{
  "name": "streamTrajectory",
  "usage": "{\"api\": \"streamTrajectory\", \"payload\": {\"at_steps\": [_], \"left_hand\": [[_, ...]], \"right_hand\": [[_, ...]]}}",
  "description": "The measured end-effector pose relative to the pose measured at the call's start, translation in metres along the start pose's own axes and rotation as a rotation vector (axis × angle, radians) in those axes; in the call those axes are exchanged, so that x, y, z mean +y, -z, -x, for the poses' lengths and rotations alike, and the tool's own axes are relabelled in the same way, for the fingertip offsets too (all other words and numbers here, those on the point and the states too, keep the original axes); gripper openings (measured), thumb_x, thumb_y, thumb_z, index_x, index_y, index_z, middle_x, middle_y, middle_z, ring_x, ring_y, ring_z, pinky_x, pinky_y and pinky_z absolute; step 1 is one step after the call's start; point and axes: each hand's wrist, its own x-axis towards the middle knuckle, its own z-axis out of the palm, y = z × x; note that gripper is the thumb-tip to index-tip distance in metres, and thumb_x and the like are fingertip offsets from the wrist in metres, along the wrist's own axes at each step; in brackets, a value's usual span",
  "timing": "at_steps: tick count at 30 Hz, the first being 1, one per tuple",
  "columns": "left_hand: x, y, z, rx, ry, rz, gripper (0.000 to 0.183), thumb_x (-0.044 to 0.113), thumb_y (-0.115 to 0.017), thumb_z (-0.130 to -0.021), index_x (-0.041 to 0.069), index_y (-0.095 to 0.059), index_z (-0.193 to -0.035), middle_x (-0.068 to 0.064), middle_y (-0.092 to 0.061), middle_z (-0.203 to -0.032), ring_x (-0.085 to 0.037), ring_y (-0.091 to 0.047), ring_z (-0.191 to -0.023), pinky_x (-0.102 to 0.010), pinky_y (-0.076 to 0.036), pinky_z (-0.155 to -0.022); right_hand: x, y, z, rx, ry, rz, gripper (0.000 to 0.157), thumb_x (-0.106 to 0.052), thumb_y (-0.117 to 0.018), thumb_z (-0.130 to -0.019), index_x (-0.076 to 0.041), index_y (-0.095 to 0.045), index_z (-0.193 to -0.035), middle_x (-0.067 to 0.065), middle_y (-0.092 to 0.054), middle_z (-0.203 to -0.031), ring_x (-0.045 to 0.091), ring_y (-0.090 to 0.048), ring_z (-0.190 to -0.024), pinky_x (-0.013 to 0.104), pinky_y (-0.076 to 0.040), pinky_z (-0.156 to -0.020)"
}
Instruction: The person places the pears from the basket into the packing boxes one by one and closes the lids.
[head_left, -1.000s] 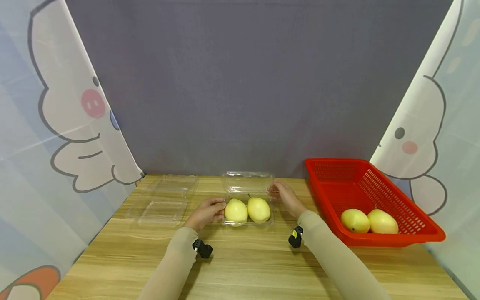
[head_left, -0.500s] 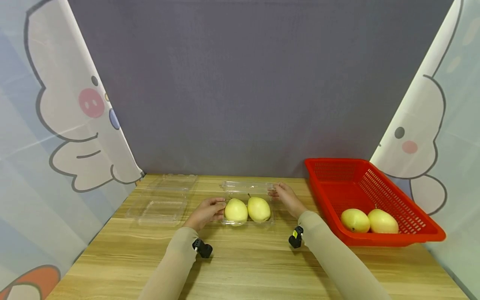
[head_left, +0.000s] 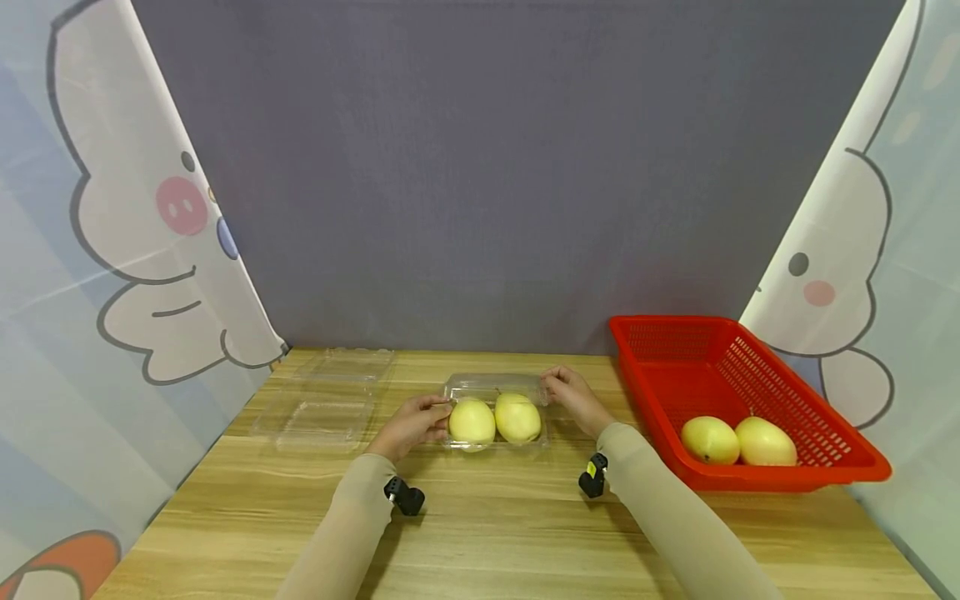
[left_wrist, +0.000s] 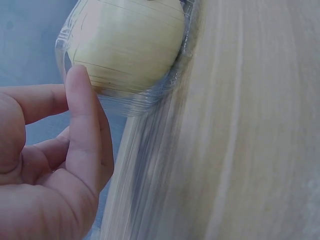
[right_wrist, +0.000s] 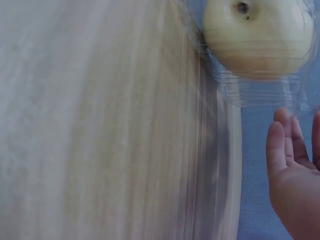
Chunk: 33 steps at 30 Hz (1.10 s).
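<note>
Two pale yellow pears, a left pear (head_left: pixel 472 423) and a right pear (head_left: pixel 517 418), sit side by side in a clear plastic clamshell container (head_left: pixel 498 446) at mid-table. Its hinged lid (head_left: pixel 491 383) leans forward over the back of the pears, part-way down. My left hand (head_left: pixel 415 427) pinches the container's left edge between thumb and fingers; in the left wrist view the thumb lies against the plastic beside the left pear (left_wrist: pixel 127 47). At the lid's right end, my right hand (head_left: pixel 573 396) holds its corner. The right wrist view cuts off part of that hand.
Another clear clamshell container (head_left: pixel 326 417) lies opened out on the wooden table (head_left: pixel 480 542) to the left. A red plastic basket (head_left: pixel 750 479) stands at the right with two more pears (head_left: pixel 738 442) in it. A grey backdrop (head_left: pixel 480 167) rises behind the table.
The lid has swung forward and down from leaning back to over the rear of the pears, with my right hand moving along at its corner. My left hand has stayed in place.
</note>
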Motion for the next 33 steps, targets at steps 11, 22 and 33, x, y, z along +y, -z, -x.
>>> {"api": "streamTrajectory", "payload": {"at_steps": [11,22,33], "left_hand": [[-0.0008,0.0011,-0.0010,-0.007,-0.007,0.000,0.049,0.011,-0.054,-0.105,-0.012,-0.038,-0.146,-0.016,-0.057,-0.106,-0.018,-0.060,-0.086,-0.027,-0.057,-0.076],[-0.0024,0.0028,-0.0016,0.001,-0.002,-0.015,0.046,0.012,-0.052,-0.106,-0.008,-0.042,-0.146,-0.015,-0.057,-0.107,-0.019,-0.057,-0.086,-0.032,-0.056,-0.081],[-0.0006,0.0026,-0.0022,-0.007,-0.009,0.005,0.049,0.016,-0.046,-0.107,-0.008,-0.038,-0.148,-0.009,-0.056,-0.096,-0.016,-0.057,-0.083,-0.027,-0.056,-0.077]], "right_hand": [[0.0029,0.0018,0.0013,-0.029,0.019,0.015,0.025,-0.010,-0.052,-0.101,0.007,-0.055,-0.119,0.023,-0.054,-0.130,0.028,-0.056,-0.108,0.037,-0.049,-0.094],[0.0047,-0.0010,0.0029,-0.043,0.029,-0.003,0.026,-0.005,-0.056,-0.100,0.010,-0.053,-0.121,0.026,-0.052,-0.131,0.034,-0.054,-0.115,0.045,-0.046,-0.100],[0.0085,0.0004,0.0017,-0.026,0.054,0.034,0.028,-0.003,-0.057,-0.097,0.010,-0.055,-0.121,0.026,-0.054,-0.129,0.026,-0.055,-0.111,0.038,-0.048,-0.095]]}}
